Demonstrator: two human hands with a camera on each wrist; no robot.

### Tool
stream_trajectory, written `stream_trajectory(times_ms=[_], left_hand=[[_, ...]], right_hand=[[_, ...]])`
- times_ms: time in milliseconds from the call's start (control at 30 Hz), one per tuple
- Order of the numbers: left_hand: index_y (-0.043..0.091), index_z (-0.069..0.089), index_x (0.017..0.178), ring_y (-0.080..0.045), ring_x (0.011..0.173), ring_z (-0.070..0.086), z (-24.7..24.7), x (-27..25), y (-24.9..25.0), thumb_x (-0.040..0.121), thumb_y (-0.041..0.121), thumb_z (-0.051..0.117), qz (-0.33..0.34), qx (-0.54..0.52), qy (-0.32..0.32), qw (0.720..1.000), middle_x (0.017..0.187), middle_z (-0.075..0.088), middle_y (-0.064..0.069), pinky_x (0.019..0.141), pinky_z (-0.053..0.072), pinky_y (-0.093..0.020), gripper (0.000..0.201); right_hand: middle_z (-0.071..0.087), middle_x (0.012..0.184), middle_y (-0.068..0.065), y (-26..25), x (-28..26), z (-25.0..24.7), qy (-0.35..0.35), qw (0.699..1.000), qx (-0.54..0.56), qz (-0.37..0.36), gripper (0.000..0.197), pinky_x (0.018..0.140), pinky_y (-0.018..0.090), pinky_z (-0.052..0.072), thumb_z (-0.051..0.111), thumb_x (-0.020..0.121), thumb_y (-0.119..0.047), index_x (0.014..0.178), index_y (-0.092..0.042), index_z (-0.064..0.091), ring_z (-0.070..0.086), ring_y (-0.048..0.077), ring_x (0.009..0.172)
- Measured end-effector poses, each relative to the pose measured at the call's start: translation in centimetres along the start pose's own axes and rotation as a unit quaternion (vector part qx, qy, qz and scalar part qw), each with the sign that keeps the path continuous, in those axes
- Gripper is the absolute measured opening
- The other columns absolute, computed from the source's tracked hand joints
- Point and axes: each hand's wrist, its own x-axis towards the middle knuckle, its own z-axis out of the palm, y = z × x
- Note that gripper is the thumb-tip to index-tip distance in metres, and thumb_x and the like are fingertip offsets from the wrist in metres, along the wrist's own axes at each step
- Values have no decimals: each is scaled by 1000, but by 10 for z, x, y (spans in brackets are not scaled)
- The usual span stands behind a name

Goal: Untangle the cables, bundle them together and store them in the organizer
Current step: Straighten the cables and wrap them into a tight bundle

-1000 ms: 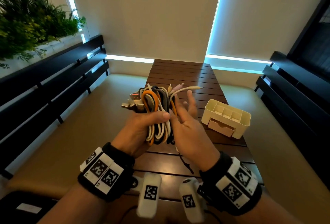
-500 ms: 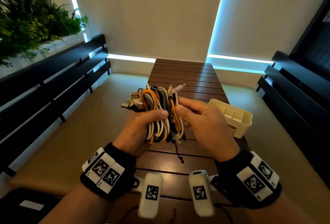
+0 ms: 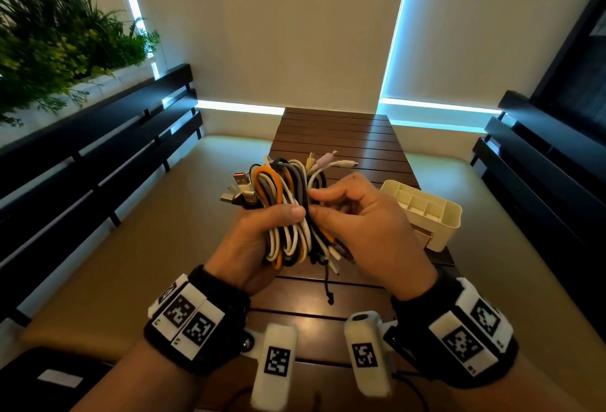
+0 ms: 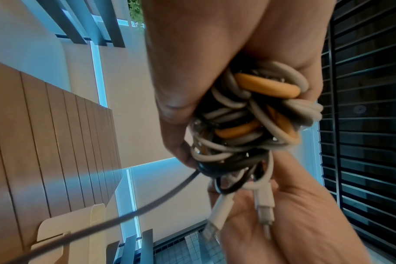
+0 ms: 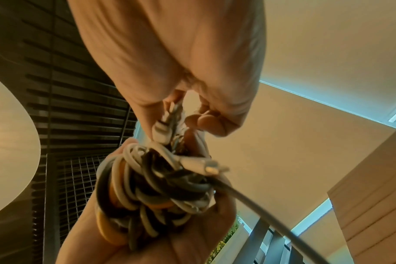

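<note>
Left hand [image 3: 259, 241]: I clench the cable bundle [image 3: 288, 208] mid-frame, keeping loops gathered.
Right hand [image 3: 364, 228]: I pinch strands, probably tidying.

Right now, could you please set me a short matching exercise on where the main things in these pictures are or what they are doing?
Things:
1. left hand
2. right hand
3. organizer
4. plant

States:
a. stands on the table, holding no cables
b. grips the cable bundle round its middle
c. far left, behind the dark bench
d. pinches strands at the bundle's side

Pairs: 1-b, 2-d, 3-a, 4-c
</note>
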Motion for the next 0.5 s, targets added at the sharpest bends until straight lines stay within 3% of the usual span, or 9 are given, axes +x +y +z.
stream_trajectory(times_ms=[67, 133, 200, 233, 333, 433, 500], left_hand=[[1, 55, 135, -42, 102, 65, 0, 0, -2, 73, 13, 66, -8, 6, 25, 1000, 120, 59, -33, 88, 55, -54, 64], [-8, 53, 131, -48, 105, 61, -1, 0, -3, 71, 11, 70, -10, 22, 35, 999, 121, 56, -39, 95, 49, -62, 65], [-10, 55, 127, -49, 105, 61, -2, 0, -4, 69, 11, 72, -10, 31, 43, 999, 120, 56, -42, 97, 46, -66, 63], [-10, 57, 123, -47, 100, 63, -2, -1, -4, 68, 11, 73, -11, 38, 50, 998, 116, 59, -40, 93, 48, -64, 62], [-7, 59, 124, -40, 88, 66, -3, 0, -6, 67, 17, 75, -21, 57, 68, 996, 105, 61, -33, 80, 56, -51, 63], [-11, 58, 122, -34, 78, 64, -3, 1, -11, 65, 23, 75, -38, 40, 112, 992, 102, 57, -31, 73, 54, -44, 69], [-6, 62, 121, -35, 76, 60, -3, 3, -13, 67, 23, 74, -32, 27, 110, 993, 103, 55, -32, 72, 50, -44, 62]], right_hand=[[65, 94, 2, -1, 3, -3, -16, 1000, 8, 23, 18, 67, 18, 52, 77, 82, -14, 88, -29, 68, 62, 5, 74], [64, 83, 5, -2, 6, -6, -34, 998, -1, 43, 17, 65, 25, 56, 78, 81, -14, 86, -24, 65, 63, 15, 70], [64, 78, 11, -5, 8, -8, -49, 996, -36, 59, 18, 67, 37, 59, 77, 81, -16, 80, -20, 60, 64, 27, 73], [63, 75, 10, -5, 9, -9, -52, 995, -49, 67, 22, 66, 37, 59, 77, 81, -16, 76, -18, 55, 64, 27, 71], [52, 63, -1, -5, 10, -6, -41, 993, -75, 80, 36, 50, 19, 48, 75, 81, -11, 70, -17, 42, 53, 10, 54], [46, 61, -3, -3, 11, -1, -41, 991, -95, 90, 36, 45, 14, 41, 71, 85, -10, 68, -16, 41, 43, 3, 47], [51, 62, 1, 1, 13, 0, -65, 990, -48, 112, 29, 49, 14, 43, 69, 87, -8, 70, -15, 46, 49, 4, 52]])
